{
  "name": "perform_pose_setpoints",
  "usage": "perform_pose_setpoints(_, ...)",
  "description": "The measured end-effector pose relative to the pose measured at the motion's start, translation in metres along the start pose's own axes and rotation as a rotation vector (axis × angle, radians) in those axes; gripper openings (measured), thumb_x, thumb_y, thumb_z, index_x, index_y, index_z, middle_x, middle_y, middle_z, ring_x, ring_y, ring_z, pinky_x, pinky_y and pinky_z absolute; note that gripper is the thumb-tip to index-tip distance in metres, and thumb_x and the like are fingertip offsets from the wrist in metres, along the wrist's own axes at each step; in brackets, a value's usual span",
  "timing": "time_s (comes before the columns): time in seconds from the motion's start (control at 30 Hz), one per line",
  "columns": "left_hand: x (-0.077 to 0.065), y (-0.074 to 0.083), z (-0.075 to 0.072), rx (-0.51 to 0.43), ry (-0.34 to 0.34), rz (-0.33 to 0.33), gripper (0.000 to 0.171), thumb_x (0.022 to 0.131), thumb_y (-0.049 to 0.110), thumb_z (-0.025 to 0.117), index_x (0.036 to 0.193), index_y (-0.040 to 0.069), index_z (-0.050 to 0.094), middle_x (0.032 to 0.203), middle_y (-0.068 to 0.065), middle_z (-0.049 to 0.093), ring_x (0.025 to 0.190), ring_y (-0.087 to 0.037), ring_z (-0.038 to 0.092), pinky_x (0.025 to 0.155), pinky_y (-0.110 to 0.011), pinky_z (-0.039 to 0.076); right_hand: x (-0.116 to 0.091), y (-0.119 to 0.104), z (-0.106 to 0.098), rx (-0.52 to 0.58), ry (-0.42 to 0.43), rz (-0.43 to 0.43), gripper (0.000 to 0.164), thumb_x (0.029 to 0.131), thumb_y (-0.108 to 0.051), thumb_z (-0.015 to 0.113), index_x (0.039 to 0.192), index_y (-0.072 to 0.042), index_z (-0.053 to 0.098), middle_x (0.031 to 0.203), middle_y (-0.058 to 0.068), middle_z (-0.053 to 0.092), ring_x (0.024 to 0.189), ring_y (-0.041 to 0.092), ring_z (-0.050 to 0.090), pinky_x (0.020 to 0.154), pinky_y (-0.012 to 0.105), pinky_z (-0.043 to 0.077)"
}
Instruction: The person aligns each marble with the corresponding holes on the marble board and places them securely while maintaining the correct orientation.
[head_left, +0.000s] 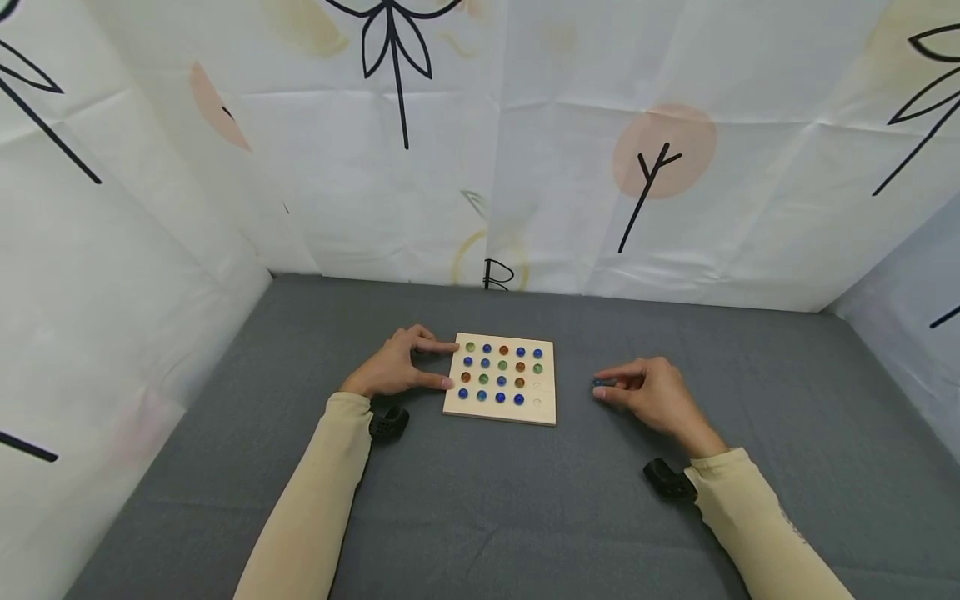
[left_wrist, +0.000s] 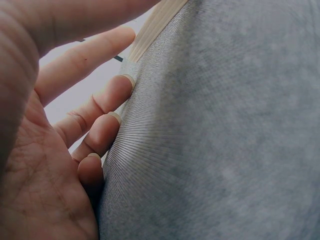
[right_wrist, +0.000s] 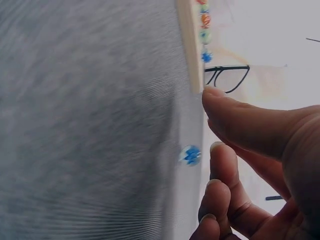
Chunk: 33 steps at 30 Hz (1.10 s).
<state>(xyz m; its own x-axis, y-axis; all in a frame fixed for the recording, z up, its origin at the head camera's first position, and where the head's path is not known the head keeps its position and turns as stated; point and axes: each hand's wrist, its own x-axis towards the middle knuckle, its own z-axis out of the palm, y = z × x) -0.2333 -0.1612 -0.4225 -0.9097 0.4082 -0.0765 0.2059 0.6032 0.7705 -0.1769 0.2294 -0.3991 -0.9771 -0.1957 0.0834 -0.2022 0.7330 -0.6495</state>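
Observation:
A pale wooden board [head_left: 498, 411] lies on the grey cloth, with rows of blue, green and orange glass marbles [head_left: 502, 381] in its hollows. Two hollows [head_left: 537, 393] at its lower right hold no marble. My left hand [head_left: 393, 362] touches the board's left side with thumb and index finger spread. To the right of the board, my right hand [head_left: 652, 396] has thumb and index fingertips on either side of a blue marble [right_wrist: 190, 155]. In the right wrist view this marble sits low on the cloth, with a gap between it and the fingers.
Grey cloth [head_left: 480, 500] covers the table. White patterned sheets [head_left: 555, 200] hang behind it and at both sides. A black wrist device [head_left: 388, 425] is on the left wrist and another [head_left: 670, 481] on the right.

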Motion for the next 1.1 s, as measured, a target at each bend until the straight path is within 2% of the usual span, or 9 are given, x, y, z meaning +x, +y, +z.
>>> perform_pose_setpoints(0.5, -0.001, 0.000, -0.001, 0.007, 0.004, 0.010, 0.060, 0.080, 0.029, 0.089, 0.136, 0.020, 0.068, 0.127, -0.010, 0.052, 0.122, -0.033, 0.040, 0.101, -0.057, 0.035, 0.006, -0.022, -0.003, 0.006, 0.041, -0.033, 0.022, 0.087, -0.018, 0.084, 0.106, -0.006, 0.081, 0.081, 0.003, 0.063, 0.066, 0.018, 0.053, 0.055, 0.029, 0.043)
perform_pose_setpoints(0.8, 0.001, -0.001, 0.000, 0.019, 0.000, 0.018, 0.060, 0.081, 0.031, 0.089, 0.136, 0.019, 0.068, 0.126, -0.011, 0.052, 0.121, -0.033, 0.040, 0.101, -0.057, 0.035, 0.013, -0.032, 0.014, 0.035, 0.030, -0.039, 0.021, 0.085, -0.016, 0.084, 0.104, -0.006, 0.082, 0.080, 0.003, 0.061, 0.067, 0.018, 0.052, 0.056, 0.028, 0.042)
perform_pose_setpoints(1.1, 0.001, -0.002, 0.000, 0.011, 0.003, 0.019, 0.061, 0.080, 0.030, 0.090, 0.136, 0.020, 0.068, 0.127, -0.010, 0.052, 0.122, -0.033, 0.040, 0.102, -0.057, 0.035, 0.021, -0.040, 0.033, 0.055, -0.018, -0.050, 0.021, 0.086, -0.016, 0.084, 0.103, -0.005, 0.082, 0.078, 0.001, 0.062, 0.065, 0.017, 0.051, 0.055, 0.028, 0.040)
